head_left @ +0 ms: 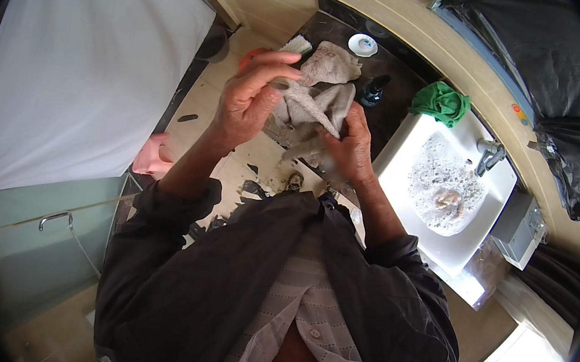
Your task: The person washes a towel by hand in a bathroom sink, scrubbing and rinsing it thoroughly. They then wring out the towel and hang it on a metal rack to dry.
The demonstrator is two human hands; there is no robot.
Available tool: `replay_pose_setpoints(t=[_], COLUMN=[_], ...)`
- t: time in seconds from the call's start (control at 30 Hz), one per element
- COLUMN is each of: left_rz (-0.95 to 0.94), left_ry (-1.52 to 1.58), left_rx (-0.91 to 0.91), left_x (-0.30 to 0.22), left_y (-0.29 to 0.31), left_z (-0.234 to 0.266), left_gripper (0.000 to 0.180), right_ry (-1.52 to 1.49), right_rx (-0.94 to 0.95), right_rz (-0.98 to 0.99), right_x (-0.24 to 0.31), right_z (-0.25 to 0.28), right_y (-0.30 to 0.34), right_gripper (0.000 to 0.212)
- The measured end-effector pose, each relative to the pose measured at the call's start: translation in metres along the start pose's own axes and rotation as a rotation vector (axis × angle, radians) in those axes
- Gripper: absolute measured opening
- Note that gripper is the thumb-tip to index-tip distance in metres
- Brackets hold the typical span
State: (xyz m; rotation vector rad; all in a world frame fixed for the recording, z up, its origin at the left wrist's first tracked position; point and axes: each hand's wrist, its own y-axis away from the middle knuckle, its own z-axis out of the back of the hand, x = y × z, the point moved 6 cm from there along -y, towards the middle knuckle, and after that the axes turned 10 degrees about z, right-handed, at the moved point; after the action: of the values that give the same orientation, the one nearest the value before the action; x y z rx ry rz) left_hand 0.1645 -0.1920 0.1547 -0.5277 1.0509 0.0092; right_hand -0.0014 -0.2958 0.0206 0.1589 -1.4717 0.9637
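A damp-looking greyish cloth (324, 103) is stretched between my two hands, its folded edge slanting down to the right. My left hand (245, 101) has its corner between thumb and lower fingers, while the upper fingers reach out straight above it. Lower down on the right, my right hand (353, 145) grips the other end, with its fingertips partly hidden in the folds. Just beyond, a stained beige cloth (332, 64) lies on the dark counter (339, 33). A white-bristled brush or pad (297, 44) shows behind my left fingers.
On the right stands a white sink (394, 146) of foamy water, with a metal faucet (491, 157) and green cloth (442, 103). A dark bottle (374, 90) and small white dish (363, 45) sit on the counter. Debris (253, 190) litters the floor beside a pink item (153, 155).
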Motion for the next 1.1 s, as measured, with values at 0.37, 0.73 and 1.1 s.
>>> replay_pose_setpoints(t=[0.37,0.73,1.1], left_rz=[0.041,0.104,0.106], left_ry=[0.208,0.299,-0.007], left_rx=[0.043,0.036,-0.025], left_x=[-0.012,0.006,0.055], left_y=[0.014,0.008,-0.011], left_z=[0.035,0.095,0.169], left_gripper=[0.028,0.029,0.024], right_ry=[0.439,0.444,0.502], right_rx=[-0.054,-0.006,-0.216], right_rz=[-0.145,-0.031,-0.087], right_x=[-0.008,0.014,0.04], right_z=[0.004,-0.044,0.009], right_y=[0.003,-0.022,-0.067], right_gripper=[0.067,0.025,0.022])
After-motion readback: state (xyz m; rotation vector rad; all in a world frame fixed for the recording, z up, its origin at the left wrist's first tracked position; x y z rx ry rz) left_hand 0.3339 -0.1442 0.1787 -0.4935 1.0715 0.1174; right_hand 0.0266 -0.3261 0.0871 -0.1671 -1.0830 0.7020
